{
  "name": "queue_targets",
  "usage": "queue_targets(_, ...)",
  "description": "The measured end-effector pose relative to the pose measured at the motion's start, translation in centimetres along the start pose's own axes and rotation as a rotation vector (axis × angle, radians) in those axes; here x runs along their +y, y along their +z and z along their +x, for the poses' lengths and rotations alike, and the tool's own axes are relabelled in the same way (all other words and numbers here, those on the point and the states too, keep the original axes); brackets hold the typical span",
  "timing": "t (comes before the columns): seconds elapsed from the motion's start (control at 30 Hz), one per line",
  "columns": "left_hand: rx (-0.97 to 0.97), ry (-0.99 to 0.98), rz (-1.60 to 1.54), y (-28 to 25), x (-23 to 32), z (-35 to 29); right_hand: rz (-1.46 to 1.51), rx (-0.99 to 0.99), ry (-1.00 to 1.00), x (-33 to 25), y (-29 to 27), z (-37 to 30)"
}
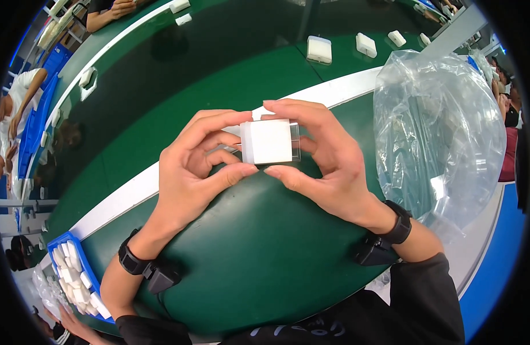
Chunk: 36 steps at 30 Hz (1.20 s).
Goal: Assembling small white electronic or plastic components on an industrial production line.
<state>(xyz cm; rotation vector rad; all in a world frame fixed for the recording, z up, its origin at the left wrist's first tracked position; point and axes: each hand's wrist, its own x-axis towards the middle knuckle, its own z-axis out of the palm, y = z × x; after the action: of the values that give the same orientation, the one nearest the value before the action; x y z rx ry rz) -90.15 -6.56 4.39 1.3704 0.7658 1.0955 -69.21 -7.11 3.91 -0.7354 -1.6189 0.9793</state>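
Note:
Between my two hands is a small white block in a clear plastic case, held up above the green table. My left hand grips its left end, thumb below and fingers above. On the opposite end, my right hand pinches it in the same way, and the clear case sticks out past the white block there. A paler band runs down the left side of the block. Both wrists wear black straps with small black boxes.
To the right lies a big clear plastic bag. A blue tray of white pieces stands at the lower left. Beyond a white rail, a dark green surface carries several white cased blocks. Other people work around the edges.

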Motion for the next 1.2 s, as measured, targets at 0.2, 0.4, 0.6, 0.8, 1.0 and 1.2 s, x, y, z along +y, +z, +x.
queue_targets(0.2,-0.041,0.194,0.152,-0.2,-0.5,0.0,0.143,0.019,0.119,0.4,-0.5,-0.2)
queue_targets(0.4,-0.057,0.137,0.104,-0.3,-0.5,-0.1,0.062,0.001,0.141,0.1,-0.3,-0.1)
queue_targets(0.6,0.074,0.013,0.005,0.1,0.2,-0.4,0.043,-0.012,0.075,0.7,-0.1,-0.2)
queue_targets(0.8,0.016,0.094,0.055,-0.4,-0.1,-0.6,-0.02,-0.016,0.123,0.1,0.0,-0.5)
queue_targets(1.0,0.02,0.028,0.088,0.0,0.1,-0.6,-0.083,-0.062,0.158,-0.2,-0.5,-0.6)
queue_targets(1.2,-0.012,0.079,0.155,-0.7,-0.5,-0.9,-0.103,-0.059,0.142,-0.3,0.5,-0.6)
